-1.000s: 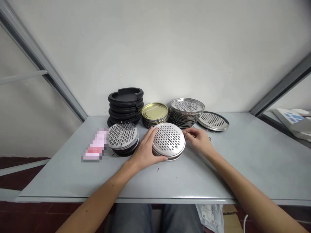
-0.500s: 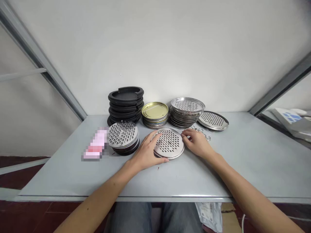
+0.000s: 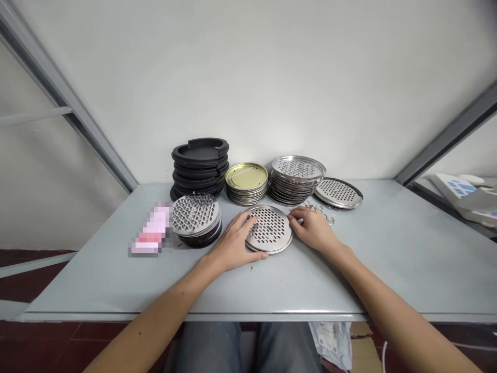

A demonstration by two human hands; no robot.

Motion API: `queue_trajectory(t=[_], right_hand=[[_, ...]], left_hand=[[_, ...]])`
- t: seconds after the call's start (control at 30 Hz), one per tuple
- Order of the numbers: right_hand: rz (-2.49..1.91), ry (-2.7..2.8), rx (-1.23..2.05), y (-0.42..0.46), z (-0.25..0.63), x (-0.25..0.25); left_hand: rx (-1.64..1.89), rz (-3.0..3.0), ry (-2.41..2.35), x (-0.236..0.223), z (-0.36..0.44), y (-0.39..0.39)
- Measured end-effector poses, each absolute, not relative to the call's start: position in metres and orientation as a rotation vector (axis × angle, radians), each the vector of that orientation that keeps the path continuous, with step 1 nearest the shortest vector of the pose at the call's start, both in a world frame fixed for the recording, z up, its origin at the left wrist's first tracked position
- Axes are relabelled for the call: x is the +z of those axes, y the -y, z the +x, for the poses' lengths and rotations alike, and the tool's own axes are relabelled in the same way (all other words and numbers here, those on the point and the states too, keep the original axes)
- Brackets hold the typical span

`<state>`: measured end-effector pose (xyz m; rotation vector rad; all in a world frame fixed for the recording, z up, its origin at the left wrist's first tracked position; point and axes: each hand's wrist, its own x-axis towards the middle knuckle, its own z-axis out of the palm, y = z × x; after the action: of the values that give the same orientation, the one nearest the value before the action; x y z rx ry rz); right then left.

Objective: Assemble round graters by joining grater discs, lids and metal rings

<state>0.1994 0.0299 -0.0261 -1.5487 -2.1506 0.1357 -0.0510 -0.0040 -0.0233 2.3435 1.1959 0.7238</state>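
Observation:
A round metal grater plate with rows of oblong holes lies flat on the table before me. My left hand holds it from the left, fingers over its far left edge and thumb along its near rim. At the plate's right edge is my right hand, its fingers bent together in a pinch. Whatever those fingertips have hold of is hidden. Several small metal rings lie just beyond the right hand. Left of my left hand stands a stack of discs topped by a spiky grater disc.
Along the wall stand black ring-shaped holders, gold-coloured lids and perforated metal plates, all stacked. Another perforated plate in a black rim lies to the right. A blurred pink item is on the left of the grey table.
The view has shifted very slightly. Both hands stay at the plate in nearly the same pose.

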Motion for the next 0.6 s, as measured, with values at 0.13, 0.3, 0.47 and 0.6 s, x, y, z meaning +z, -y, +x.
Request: queue_trajectory(t=[0.13,0.3,0.47,0.6], right_hand=[[-1.573,2.130,0.138,-0.0301,0.1988,-0.0259],[-1.473,2.073,0.264,-0.0303,0.1960,-0.0279],[-1.338,2.153,0.359,-0.0290,0.1908,-0.0291],[-1.282,2.190,0.378,-0.0272,0.1894,-0.0260]], left_hand=[[0.727,2.351,-1.188,-0.0248,-0.0510,0.0039],[0.732,2.346,-1.188,-0.0260,-0.0507,0.0037],[0.722,2.354,-1.189,-0.0259,-0.0505,0.0034],[0.737,2.356,-1.173,-0.0265,-0.0505,0.0033]])
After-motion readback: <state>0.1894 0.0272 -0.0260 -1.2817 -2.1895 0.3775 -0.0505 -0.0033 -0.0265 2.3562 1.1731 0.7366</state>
